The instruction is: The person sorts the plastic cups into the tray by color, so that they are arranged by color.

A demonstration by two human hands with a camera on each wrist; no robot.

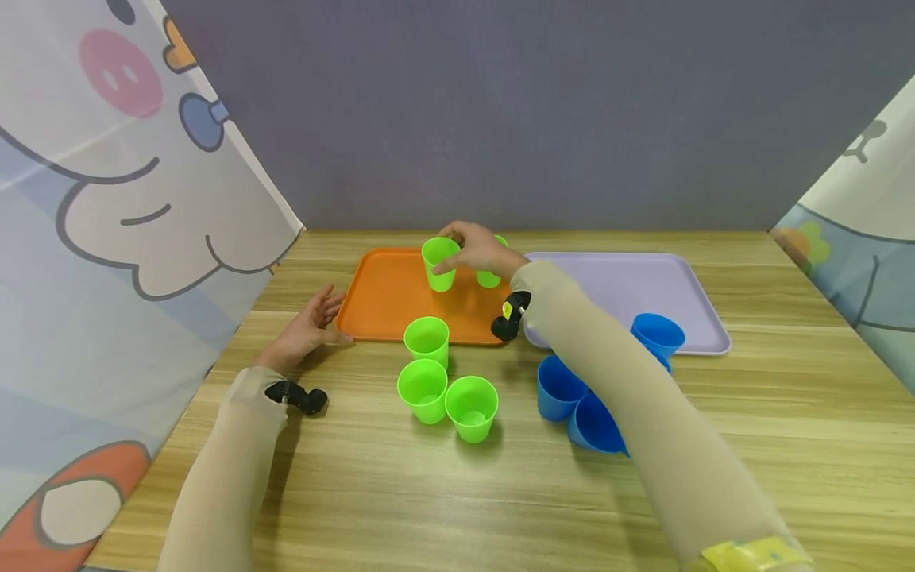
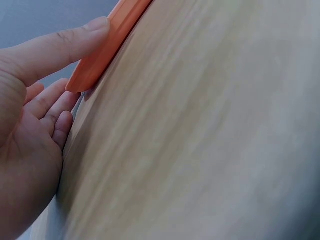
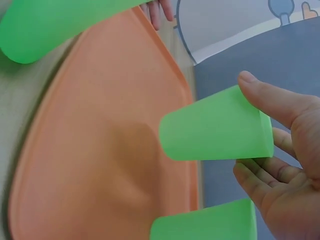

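A: Why is your left hand [image 1: 303, 330] flat at the left edge of the orange tray [image 1: 386, 298], thumb on its rim?

B: You hold the tray still.

A: And your right hand [image 1: 477, 249]?

B: It pinches a green cup [image 1: 439, 263] by its rim, just above the tray.

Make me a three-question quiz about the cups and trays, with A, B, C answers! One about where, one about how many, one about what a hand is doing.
1. Where is the green cup that the right hand holds?
A. over the orange tray
B. over the purple tray
C. on the floor

2. How many blue cups show?
A. one
B. three
C. six

3. What is the left hand doing?
A. holding a cup
B. touching the orange tray's edge
C. making a fist

Answers: 1 A, the cup is above orange. 2 B, three blue cups sit by the purple tray. 3 B, the thumb lies on the tray's rim.
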